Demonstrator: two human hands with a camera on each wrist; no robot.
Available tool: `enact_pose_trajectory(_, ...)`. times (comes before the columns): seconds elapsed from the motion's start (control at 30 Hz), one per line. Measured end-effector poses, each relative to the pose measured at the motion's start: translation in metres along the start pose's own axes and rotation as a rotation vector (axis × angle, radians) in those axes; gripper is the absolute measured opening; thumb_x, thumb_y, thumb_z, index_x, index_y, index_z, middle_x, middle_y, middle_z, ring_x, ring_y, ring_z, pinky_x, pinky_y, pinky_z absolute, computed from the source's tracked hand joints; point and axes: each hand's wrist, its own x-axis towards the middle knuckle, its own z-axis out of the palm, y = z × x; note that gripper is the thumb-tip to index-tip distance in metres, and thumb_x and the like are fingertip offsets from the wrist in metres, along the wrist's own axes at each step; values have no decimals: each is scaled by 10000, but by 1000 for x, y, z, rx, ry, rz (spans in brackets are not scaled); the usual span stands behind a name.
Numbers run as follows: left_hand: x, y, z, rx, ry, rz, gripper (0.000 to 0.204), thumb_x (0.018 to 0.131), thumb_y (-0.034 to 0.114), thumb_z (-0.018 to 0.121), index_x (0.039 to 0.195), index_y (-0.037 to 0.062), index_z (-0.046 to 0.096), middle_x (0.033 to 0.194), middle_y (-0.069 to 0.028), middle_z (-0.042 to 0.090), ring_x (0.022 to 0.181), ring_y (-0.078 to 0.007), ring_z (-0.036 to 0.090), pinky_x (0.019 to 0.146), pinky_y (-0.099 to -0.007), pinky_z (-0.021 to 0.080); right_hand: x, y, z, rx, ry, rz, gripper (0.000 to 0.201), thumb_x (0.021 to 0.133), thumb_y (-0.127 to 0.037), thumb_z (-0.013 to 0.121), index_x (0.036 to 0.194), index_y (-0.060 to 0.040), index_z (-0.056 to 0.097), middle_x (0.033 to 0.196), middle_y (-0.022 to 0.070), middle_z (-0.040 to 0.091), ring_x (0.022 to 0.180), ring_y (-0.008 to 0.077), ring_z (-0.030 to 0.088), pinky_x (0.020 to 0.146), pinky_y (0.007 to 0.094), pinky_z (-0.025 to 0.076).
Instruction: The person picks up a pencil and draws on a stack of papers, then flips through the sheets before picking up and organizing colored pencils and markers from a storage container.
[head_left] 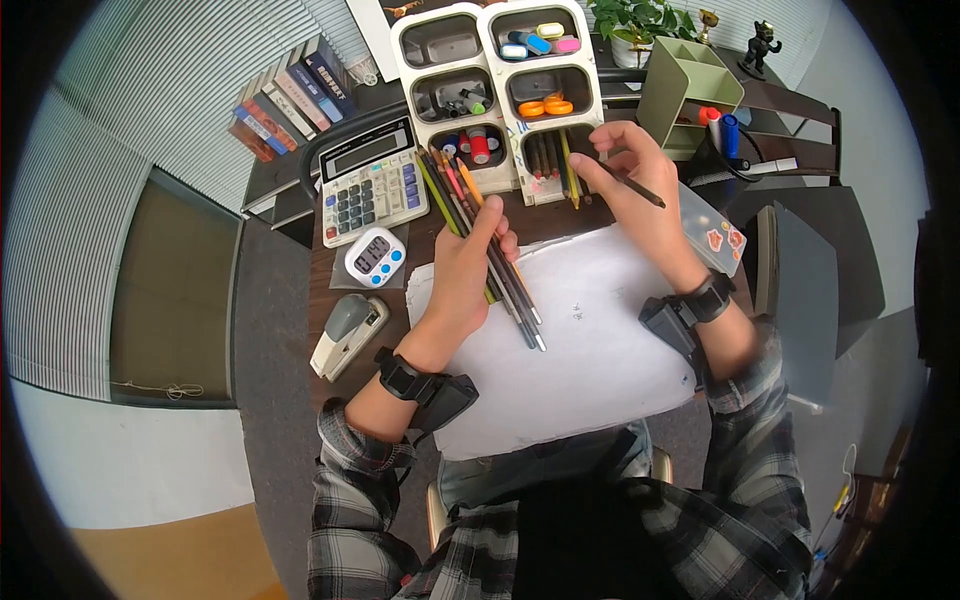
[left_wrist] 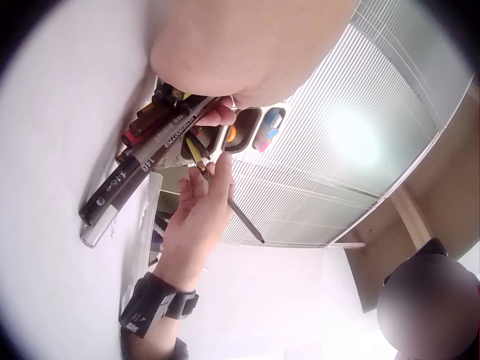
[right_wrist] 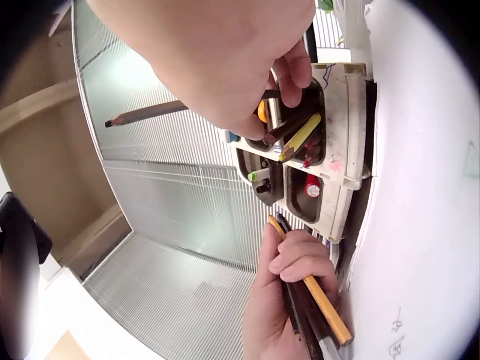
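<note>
My left hand (head_left: 462,275) grips a bundle of pencils (head_left: 510,285) slantwise over the white paper (head_left: 600,350). Dark, green and orange ones show in it, and one dark barrel in the left wrist view reads 14B. A dark pencil (head_left: 640,188) is pinched by my right hand (head_left: 635,185) at the front right compartment of the white organizer (head_left: 508,128); its sharpened tip (right_wrist: 112,122) points away from the compartment. Inside that compartment stand a yellow pencil (right_wrist: 304,135) and several brown ones (head_left: 543,155), close under my right fingers.
Left of the organizer lie a calculator (head_left: 370,190), a timer (head_left: 376,256) and a stapler (head_left: 348,335). Orange-handled scissors (head_left: 545,105) and highlighters (head_left: 537,42) sit in other compartments. To the right are a clear box (head_left: 712,230) with stickers, a pen holder (head_left: 745,165) and a green rack (head_left: 680,85).
</note>
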Motion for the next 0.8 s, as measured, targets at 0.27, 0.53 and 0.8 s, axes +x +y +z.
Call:
enact_pose_trajectory(0.27,-1,2,1,-5,8,-7,265,997,294,642,913,103,478,801,12,476,683,-88,483,626,-253,445,-1,-8,-1,-48,2,17,386,834,-318,809,1009,-11,653,946,101,655,744,195,653,623,307,496)
enact_pose_trajectory(0.53,-1,2,1,-22,1,-13,260,998,288,640,915,101,479,799,14,478,682,-87,483,625,-252,447,-2,-7,-2,-107,40,-21,316,826,-240,816,934,-6,634,895,83,644,688,164,617,603,296,490)
enact_pose_trajectory(0.8,0,1,1,0,22,1,268,992,288,639,867,93,505,771,8,507,661,-91,530,592,-260,459,-4,0,5,-116,-30,-127,284,817,-185,809,971,0,657,872,122,683,737,216,666,669,330,532)
